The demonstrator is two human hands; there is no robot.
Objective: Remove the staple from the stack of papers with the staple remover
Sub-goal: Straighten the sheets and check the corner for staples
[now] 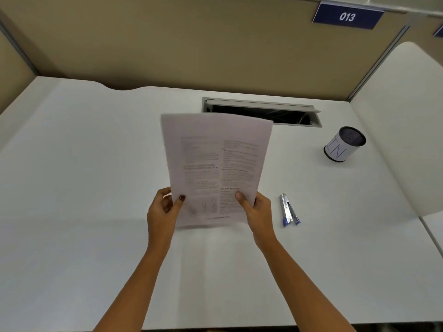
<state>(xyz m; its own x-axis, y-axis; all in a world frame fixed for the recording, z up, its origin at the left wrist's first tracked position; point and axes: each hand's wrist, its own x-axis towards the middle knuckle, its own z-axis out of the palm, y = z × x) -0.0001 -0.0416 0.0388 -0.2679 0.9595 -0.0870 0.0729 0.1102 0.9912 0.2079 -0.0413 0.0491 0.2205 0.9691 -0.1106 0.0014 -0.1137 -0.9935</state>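
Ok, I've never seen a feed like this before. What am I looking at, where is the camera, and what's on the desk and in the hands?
There is no machine here: a person works with two bare hands, and the single picture comes from a wide-angle camera worn on their head, looking forward and down. The left hand and right hand each pinch a lower corner of the stack of papers, holding it up above the white desk. The staple itself cannot be made out. To the right, the staple remover lies untouched on the desk. Farther back on the right stands a mesh pen cup with a paper label. Behind the papers is an open cable slot, and a sign reading 013 hangs on the partition.
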